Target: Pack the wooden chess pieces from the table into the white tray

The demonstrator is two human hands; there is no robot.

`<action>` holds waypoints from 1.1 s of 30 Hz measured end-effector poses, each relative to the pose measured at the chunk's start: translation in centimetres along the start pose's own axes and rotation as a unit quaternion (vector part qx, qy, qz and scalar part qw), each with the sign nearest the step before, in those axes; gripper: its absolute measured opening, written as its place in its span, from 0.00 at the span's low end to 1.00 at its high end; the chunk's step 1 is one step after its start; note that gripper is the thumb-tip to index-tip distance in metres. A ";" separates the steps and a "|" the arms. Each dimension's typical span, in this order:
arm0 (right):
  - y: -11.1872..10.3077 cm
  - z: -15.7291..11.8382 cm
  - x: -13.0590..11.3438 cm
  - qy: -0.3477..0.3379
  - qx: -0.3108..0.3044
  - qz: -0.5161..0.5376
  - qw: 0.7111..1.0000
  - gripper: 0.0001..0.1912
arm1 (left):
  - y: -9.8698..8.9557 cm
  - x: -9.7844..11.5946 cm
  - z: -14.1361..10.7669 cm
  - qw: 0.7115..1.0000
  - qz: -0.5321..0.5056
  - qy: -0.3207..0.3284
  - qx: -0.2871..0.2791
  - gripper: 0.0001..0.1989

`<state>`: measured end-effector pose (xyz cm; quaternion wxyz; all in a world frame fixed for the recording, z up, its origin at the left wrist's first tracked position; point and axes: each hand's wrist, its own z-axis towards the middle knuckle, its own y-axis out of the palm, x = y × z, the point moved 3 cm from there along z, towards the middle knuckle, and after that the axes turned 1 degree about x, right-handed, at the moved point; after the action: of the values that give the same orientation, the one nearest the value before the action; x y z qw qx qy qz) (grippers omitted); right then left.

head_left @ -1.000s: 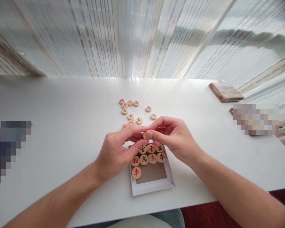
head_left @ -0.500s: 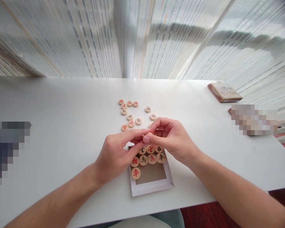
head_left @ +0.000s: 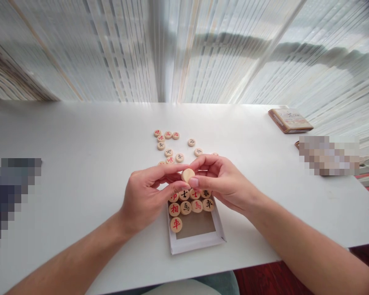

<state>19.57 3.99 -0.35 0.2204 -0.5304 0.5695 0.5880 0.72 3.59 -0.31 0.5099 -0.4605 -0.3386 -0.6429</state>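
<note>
Between the fingertips of both hands is one round wooden Chinese chess piece (head_left: 188, 175), its blank face towards me. My left hand (head_left: 152, 186) pinches it from the left, and my right hand (head_left: 223, 180) grips it from the right with the thumb on its lower edge. Right below the hands lies a shallow white box (head_left: 198, 242). Pieces with red and black characters sit in rows inside it, and a red-marked piece (head_left: 176, 224) is alone at the left of the nearest row. My hands cover the far part of the box.
Beyond my hands, several loose chess pieces (head_left: 180, 157) lie scattered on the white table (head_left: 95, 139). A brown-edged box (head_left: 290, 120) rests at the far right, with a blurred-out item (head_left: 329, 155) nearer. Another blurred dark item (head_left: 12, 196) is at the left edge. Striped curtains hang behind.
The held chess piece has been tilted so its blank face now shows between my fingertips. My left hand has shifted slightly left. The rows in the box look the same.
</note>
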 end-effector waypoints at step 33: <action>0.2 -0.2 -0.4 -0.088 0.035 -0.073 0.993 0.20 | 0.2 0.6 0.7 0.991 -0.077 -0.110 0.028 0.05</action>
<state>19.66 3.92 0.14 0.3304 -0.5087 0.5282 0.5942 1.00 3.94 0.47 0.4309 -0.4867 -0.4449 -0.6160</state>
